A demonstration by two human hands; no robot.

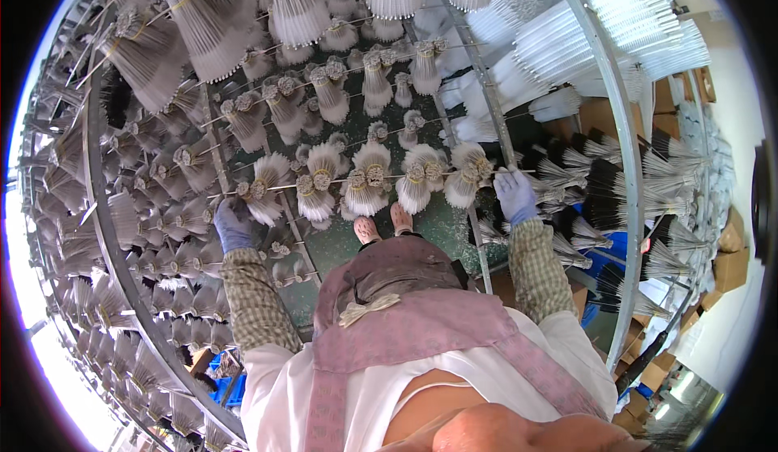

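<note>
A thin rod (279,187) runs crosswise in front of me, strung with several bundles of thin pale brushes (369,183), each tied with a yellow band. My left hand (233,223), in a light purple glove, is closed around the rod's left end. At the right end, the fingers of my right hand (515,196), gloved alike, are closed on the rod beside the last bundle (468,175). The bundles hang between my hands, with bristles spread and tied ends gathered. My fingertips are partly hidden on the left.
Metal rack posts (604,71) curve up on both sides, with crossbars (478,63) ahead. Rows of similar hanging bundles (328,95) fill the far and left sides. Long white bundles (600,26) lie at upper right, dark brushes (604,184) below, and cardboard boxes (732,249) at far right.
</note>
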